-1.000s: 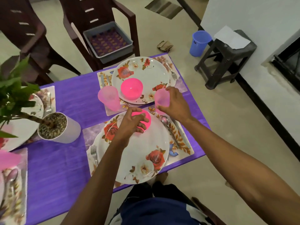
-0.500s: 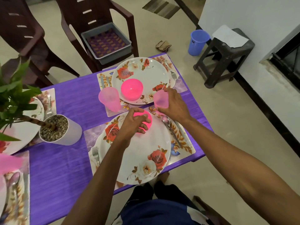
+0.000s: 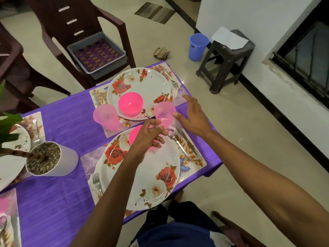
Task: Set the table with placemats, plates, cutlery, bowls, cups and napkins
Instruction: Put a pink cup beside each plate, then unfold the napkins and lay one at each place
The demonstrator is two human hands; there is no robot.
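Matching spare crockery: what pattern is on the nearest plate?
The nearest plate is white with red and white roses and brown leaves, clearest in the head view.

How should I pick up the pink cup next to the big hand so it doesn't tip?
Hold the see-through pink plastic cup around its middle, coming from the right, where the open right hand already is. It stands upright and is wider at the top, so a wrap-around hold probably won't slip. The left hand and the pink bowl crowd its near-left side.
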